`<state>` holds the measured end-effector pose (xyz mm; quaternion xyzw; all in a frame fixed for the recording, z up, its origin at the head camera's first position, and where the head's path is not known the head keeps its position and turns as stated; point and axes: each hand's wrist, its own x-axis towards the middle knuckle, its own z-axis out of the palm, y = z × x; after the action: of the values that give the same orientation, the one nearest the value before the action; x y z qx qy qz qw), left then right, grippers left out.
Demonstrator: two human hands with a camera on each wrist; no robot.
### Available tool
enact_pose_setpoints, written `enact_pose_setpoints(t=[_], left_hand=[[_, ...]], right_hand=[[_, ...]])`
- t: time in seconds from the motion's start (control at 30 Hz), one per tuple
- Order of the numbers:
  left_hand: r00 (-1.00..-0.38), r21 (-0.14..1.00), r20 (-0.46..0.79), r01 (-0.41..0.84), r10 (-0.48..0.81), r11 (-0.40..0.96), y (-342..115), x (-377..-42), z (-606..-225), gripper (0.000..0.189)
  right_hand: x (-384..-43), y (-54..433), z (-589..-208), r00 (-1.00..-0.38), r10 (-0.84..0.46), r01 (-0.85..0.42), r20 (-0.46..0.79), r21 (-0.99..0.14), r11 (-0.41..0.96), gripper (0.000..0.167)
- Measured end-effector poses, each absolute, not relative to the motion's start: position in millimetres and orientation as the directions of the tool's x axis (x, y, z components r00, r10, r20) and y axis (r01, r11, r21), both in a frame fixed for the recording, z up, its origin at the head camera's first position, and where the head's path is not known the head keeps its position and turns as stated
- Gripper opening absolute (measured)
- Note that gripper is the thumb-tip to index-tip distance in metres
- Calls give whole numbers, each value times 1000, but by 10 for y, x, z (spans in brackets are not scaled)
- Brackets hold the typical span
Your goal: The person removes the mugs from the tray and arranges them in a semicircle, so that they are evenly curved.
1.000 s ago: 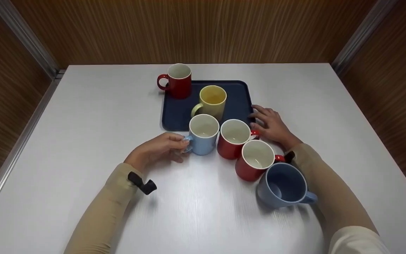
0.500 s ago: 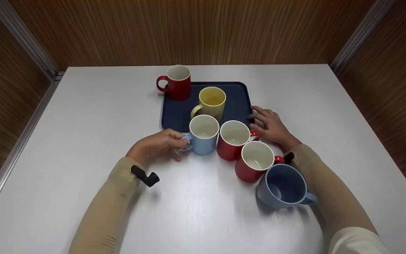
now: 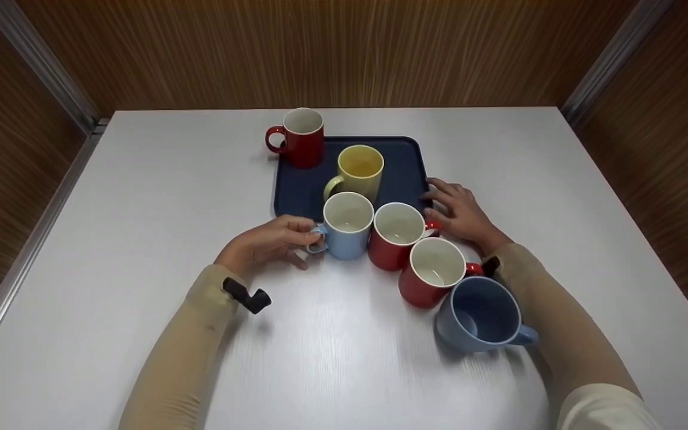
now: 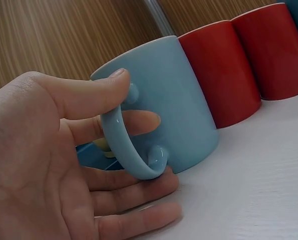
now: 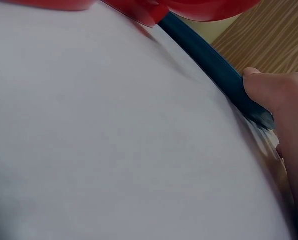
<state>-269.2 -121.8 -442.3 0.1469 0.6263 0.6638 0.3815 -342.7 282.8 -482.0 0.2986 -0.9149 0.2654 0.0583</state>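
My left hand (image 3: 278,237) pinches the handle of a light blue mug (image 3: 349,242) between thumb and index finger. The left wrist view shows the thumb over the handle's top (image 4: 119,135), the other fingers spread below. This mug is upright at the near edge of the dark blue tray (image 3: 296,206); whether its base touches the table I cannot tell. Two red mugs (image 3: 390,254) stand to its right, the closer one touching or nearly touching it. My right hand (image 3: 460,212) rests at the tray's right near corner, thumb on the rim (image 5: 224,75), fingers relaxed along the edge.
On the tray stand a yellow mug (image 3: 361,173) and, at its far left corner, another red mug (image 3: 305,146). A larger blue mug (image 3: 469,325) stands near my right forearm. Wooden panels (image 3: 344,54) bound the white table (image 3: 159,197) behind and at both sides.
The light blue mug has shifted slightly right and away from me with my left hand. My left forearm has moved a little forward. My right hand and the other mugs stay put.
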Motion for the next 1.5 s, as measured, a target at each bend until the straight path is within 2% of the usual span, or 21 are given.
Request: enact_pose_setpoints(t=[0.27, 0.53, 0.9, 1.2, 1.5], left_hand=[[-714, 943, -289, -326, 637, 63, -1292, -2706, -4456, 32], [-776, 952, -277, -301, 566, 53, -1314, -2742, -4465, 36], [-864, 961, -254, -275, 434, 15, -1207, -2945, -4421, 26], [-929, 976, -218, -207, 298, 68, -1135, -3053, -4374, 36], [-942, 966, -255, -256, 219, 25, -1001, -3142, -4351, 43]], right_hand=[[-3429, 2819, -4830, -825, -507, -562, 249, -461, 687, 39], [-3449, 2840, -4835, -793, -531, -608, 297, -427, 670, 37], [-3439, 2852, -4834, -804, -521, -593, 286, -445, 671, 38], [-3453, 2822, -4808, -814, -518, -579, 263, -438, 687, 38], [-3460, 2817, -4833, -802, -520, -597, 293, -434, 675, 36]])
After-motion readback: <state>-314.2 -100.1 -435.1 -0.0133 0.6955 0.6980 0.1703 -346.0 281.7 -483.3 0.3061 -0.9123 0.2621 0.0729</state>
